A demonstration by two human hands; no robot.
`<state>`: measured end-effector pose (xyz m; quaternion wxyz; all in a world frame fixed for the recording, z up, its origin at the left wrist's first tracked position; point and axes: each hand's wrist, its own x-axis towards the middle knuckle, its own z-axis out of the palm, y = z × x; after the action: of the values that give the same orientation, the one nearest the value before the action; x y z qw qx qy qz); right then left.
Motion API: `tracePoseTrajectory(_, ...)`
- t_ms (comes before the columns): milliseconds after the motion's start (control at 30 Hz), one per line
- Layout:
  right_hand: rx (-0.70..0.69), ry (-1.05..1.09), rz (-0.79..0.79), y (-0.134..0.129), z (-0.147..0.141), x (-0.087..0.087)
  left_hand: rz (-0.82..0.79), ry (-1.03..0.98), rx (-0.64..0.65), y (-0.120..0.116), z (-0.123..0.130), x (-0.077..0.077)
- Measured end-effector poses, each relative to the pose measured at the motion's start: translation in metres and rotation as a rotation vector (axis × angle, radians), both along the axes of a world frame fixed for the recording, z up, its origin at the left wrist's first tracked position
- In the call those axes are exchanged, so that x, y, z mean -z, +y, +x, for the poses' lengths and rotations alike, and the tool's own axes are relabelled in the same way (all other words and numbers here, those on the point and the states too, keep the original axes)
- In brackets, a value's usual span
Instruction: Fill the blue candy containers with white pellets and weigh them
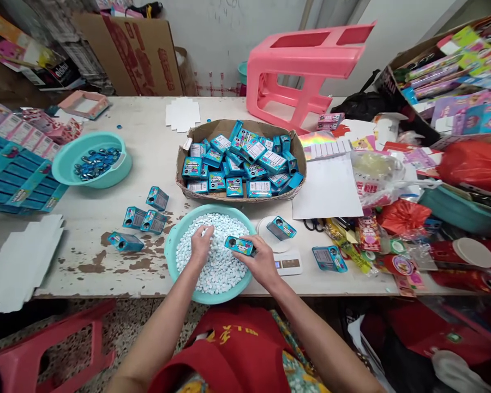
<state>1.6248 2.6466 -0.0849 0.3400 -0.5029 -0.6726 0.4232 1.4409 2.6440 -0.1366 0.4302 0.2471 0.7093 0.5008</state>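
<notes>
A turquoise basin full of small white candies stands at the table's front edge. Down at the candies, my left hand has its fingers curled together; whatever lies between them is hidden. My right hand grips a small blue candy box over the basin's right side, its dark round opening facing left. Just right of that hand, another blue box rests on the round plate of a white kitchen scale. Farther right lies one more blue box.
Behind the basin, a cut-down carton is heaped with blue boxes. Several boxes stand to the left, near a basin of shiny blue pieces. A pink stool lies on the table at the back. Scissors and wrapped goods crowd the right.
</notes>
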Motion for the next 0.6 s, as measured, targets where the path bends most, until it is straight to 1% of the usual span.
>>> tracePoseTrajectory(33,-0.014,-0.024,0.013,0.000,-0.003,0.002,0.045,-0.104,-0.024,0.000,0.001,-0.010)
tracePoseTrajectory(133,-0.051,-0.103,0.055,-0.003,-0.016,0.008,0.259,-0.400,-0.056,-0.002,0.010,-0.040)
tracePoseTrajectory(200,-0.089,-0.152,0.080,-0.004,-0.025,0.009,0.368,-0.458,-0.061,-0.002,0.016,-0.054)
tracePoseTrajectory(267,-0.121,-0.179,0.096,-0.005,-0.031,0.008,0.429,-0.442,-0.091,0.000,0.021,-0.060)
tracePoseTrajectory(333,-0.118,-0.180,0.099,-0.005,-0.035,0.004,0.462,-0.387,-0.137,0.003,0.022,-0.062)
tracePoseTrajectory(400,-0.108,-0.158,0.102,-0.004,-0.035,0.000,0.459,-0.353,-0.190,0.007,0.023,-0.063)
tracePoseTrajectory(467,-0.108,-0.134,0.113,-0.002,-0.034,-0.004,0.446,-0.362,-0.236,0.010,0.023,-0.065)
tracePoseTrajectory(600,-0.105,-0.119,0.103,0.000,-0.033,-0.008,0.394,-0.408,-0.224,0.013,0.025,-0.074)
